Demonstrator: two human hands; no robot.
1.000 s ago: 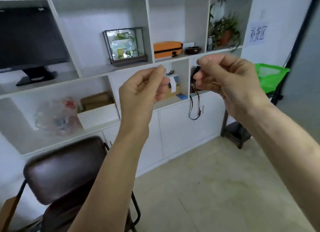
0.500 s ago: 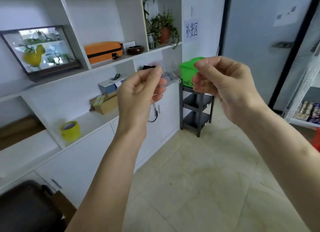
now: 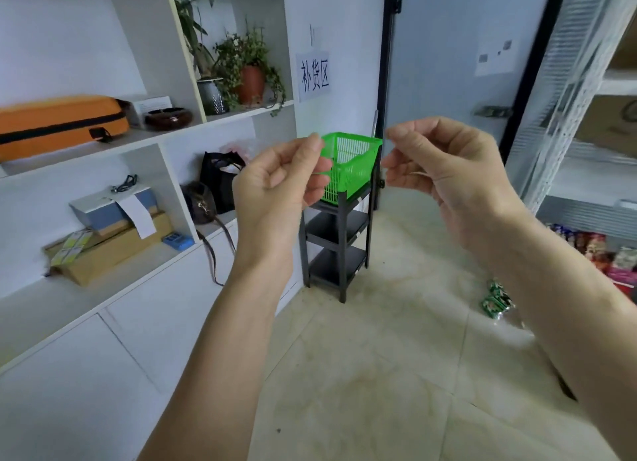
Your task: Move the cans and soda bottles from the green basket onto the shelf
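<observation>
The green basket (image 3: 355,166) stands on top of a small black three-tier rack (image 3: 336,240) across the room, beside the door. What lies inside the basket is hidden from here; no cans or bottles show. My left hand (image 3: 279,181) and my right hand (image 3: 444,171) are raised in front of me at chest height, either side of the basket in the picture and well short of it. Both have their fingers curled in and hold nothing.
A white wall unit (image 3: 103,191) with an orange case, potted plants, boxes and bags runs along the left. A white wire shelf (image 3: 582,198) with snack packs stands at the right. Green packets (image 3: 496,298) lie on the tiled floor.
The view has swung right along the wall unit, so the basket and rack now sit centred between my hands. The hands keep their raised, curled pose and have spread slightly apart.
</observation>
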